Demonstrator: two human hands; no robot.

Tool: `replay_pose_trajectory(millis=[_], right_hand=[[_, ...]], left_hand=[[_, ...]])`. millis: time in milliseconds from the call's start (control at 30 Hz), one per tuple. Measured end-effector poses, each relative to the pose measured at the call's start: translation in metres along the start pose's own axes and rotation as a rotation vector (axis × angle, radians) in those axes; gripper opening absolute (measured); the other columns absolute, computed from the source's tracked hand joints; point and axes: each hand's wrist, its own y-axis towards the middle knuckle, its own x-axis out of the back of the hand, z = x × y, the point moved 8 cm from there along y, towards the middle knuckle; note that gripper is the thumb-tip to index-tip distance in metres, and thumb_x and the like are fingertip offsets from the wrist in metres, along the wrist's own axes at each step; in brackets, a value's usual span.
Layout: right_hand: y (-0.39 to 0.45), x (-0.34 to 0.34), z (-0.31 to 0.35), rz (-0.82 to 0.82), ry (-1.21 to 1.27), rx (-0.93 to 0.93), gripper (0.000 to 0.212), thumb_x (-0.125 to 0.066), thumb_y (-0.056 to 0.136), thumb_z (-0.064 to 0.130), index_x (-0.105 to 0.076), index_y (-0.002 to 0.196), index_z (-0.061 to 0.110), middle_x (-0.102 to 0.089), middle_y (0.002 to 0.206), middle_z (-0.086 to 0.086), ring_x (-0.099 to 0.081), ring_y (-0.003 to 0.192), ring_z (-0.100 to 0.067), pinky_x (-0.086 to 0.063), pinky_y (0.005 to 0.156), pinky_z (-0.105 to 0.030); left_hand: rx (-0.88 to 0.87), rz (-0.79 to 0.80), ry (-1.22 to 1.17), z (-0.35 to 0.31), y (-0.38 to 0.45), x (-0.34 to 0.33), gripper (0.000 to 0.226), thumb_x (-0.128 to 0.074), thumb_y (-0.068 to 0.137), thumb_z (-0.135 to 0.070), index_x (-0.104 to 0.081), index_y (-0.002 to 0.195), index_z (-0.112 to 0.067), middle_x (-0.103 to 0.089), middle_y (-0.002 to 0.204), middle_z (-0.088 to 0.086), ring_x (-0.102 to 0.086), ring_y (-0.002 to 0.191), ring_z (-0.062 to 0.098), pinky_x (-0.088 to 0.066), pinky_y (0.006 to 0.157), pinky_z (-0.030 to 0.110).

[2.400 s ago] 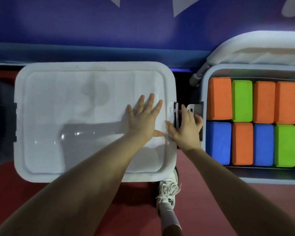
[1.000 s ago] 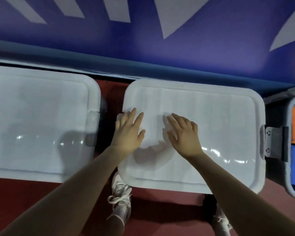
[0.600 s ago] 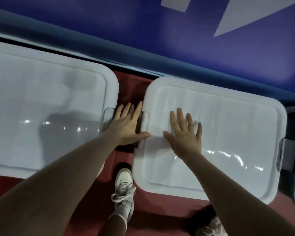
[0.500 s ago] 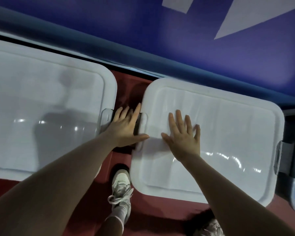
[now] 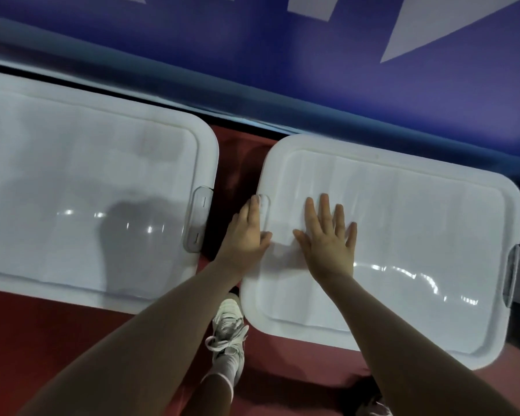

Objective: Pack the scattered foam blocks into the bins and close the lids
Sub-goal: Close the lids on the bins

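Observation:
Two white plastic bins stand side by side with their lids down. On the right bin's lid (image 5: 403, 250), my right hand (image 5: 327, 244) lies flat with its fingers spread, near the left end. My left hand (image 5: 246, 235) sits on that lid's left edge, fingers together over the clear latch (image 5: 263, 205), thumb resting on the lid top. The left bin's lid (image 5: 72, 190) is untouched; its grey latch (image 5: 197, 223) lies flat against its right end. No foam blocks are visible.
A blue wall with white shapes (image 5: 312, 55) runs behind the bins. The floor (image 5: 42, 340) is dark red. My white shoe (image 5: 227, 328) stands in the gap between the bins. A grey latch (image 5: 512, 274) shows at the right bin's far end.
My left hand has shifted right from the gap between the bins onto the right lid's left edge and latch. My right hand stays flat on the lid. The view has drifted slightly.

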Motion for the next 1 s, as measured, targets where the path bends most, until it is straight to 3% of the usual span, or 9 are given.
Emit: replay_pose_trajectory(millis=[167,267,367,500,567,700,833,900,1000], right_hand=[[-0.008,-0.006,-0.003,0.033,0.025,0.059,0.066,-0.024,0.100,0.053,0.017,0.149,0.038,0.037,0.149,0.011,0.028,0.143,-0.024,0.014,0.116,-0.047],[-0.010,-0.006,-0.007,0.047,0.015,0.102,0.068,-0.030,0.100,0.052,0.016,0.149,0.039,0.036,0.150,0.011,0.029,0.142,-0.022,0.015,0.116,-0.044],[-0.010,-0.004,-0.009,0.041,0.050,0.100,0.068,-0.033,0.100,0.049,0.012,0.150,0.040,0.034,0.149,0.014,0.026,0.144,-0.021,0.013,0.117,-0.043],[-0.012,0.004,-0.008,0.014,0.081,0.115,0.066,-0.036,0.100,0.047,0.004,0.151,0.040,0.022,0.157,0.010,0.019,0.146,-0.020,0.010,0.117,-0.042],[-0.013,0.010,-0.010,0.007,0.125,0.143,0.062,-0.039,0.100,0.043,-0.006,0.152,0.037,0.012,0.160,0.008,0.011,0.148,-0.021,0.003,0.119,-0.041],[-0.025,0.034,-0.043,-0.052,0.308,0.120,0.058,-0.051,0.097,0.031,-0.028,0.150,0.027,-0.018,0.160,0.001,-0.022,0.144,-0.024,-0.024,0.112,-0.039],[-0.058,0.074,-0.100,-0.194,0.363,0.058,0.048,-0.055,0.095,0.023,-0.046,0.142,0.018,-0.043,0.147,-0.004,-0.043,0.131,-0.027,-0.039,0.103,-0.040],[-0.080,0.096,-0.131,-0.262,0.396,0.025,0.044,-0.056,0.095,0.020,-0.050,0.139,0.015,-0.051,0.139,-0.005,-0.049,0.123,-0.026,-0.045,0.096,-0.040],[-0.116,0.127,-0.184,-0.329,0.456,-0.016,0.042,-0.055,0.096,0.020,-0.051,0.138,0.015,-0.051,0.135,-0.002,-0.050,0.121,-0.022,-0.049,0.089,-0.037]], left_hand=[[0.038,0.001,0.244,0.002,-0.001,0.001,0.074,-0.044,0.095,-0.037,-0.007,0.153,-0.010,-0.017,0.159,0.009,-0.039,0.130,0.031,-0.025,0.106,0.037],[-0.005,-0.011,0.324,-0.004,-0.002,0.004,0.073,-0.037,0.083,-0.039,-0.030,0.148,-0.005,-0.039,0.149,0.016,-0.055,0.114,0.031,-0.040,0.095,0.038],[-0.051,-0.014,0.318,-0.005,-0.003,0.001,0.067,-0.047,0.075,-0.032,-0.050,0.136,-0.002,-0.056,0.132,0.021,-0.066,0.088,0.031,-0.049,0.075,0.038],[-0.052,-0.026,0.497,-0.012,-0.001,0.008,0.070,-0.047,0.093,-0.036,-0.016,0.152,-0.011,-0.030,0.154,0.010,-0.052,0.116,0.029,-0.037,0.093,0.037],[-0.029,-0.039,0.504,-0.015,-0.004,0.014,0.071,-0.046,0.095,-0.037,-0.012,0.153,-0.014,-0.032,0.154,0.005,-0.048,0.120,0.030,-0.035,0.095,0.038],[-0.127,-0.042,0.385,-0.046,-0.027,0.024,0.055,-0.052,0.094,-0.031,-0.041,0.144,-0.013,-0.051,0.140,0.006,-0.053,0.116,0.033,-0.037,0.095,0.040],[-0.220,-0.067,0.366,-0.108,-0.051,0.020,0.046,-0.048,0.083,-0.035,-0.069,0.113,-0.006,-0.068,0.116,0.012,-0.068,0.092,0.031,-0.052,0.082,0.044],[-0.239,-0.068,0.384,-0.148,-0.064,0.012,0.047,-0.043,0.081,-0.035,-0.071,0.106,-0.007,-0.070,0.111,0.012,-0.070,0.087,0.028,-0.055,0.078,0.043],[-0.300,-0.065,0.340,-0.219,-0.081,-0.006,0.038,-0.054,0.084,-0.025,-0.069,0.112,-0.005,-0.066,0.119,0.013,-0.068,0.098,0.029,-0.052,0.084,0.041]])
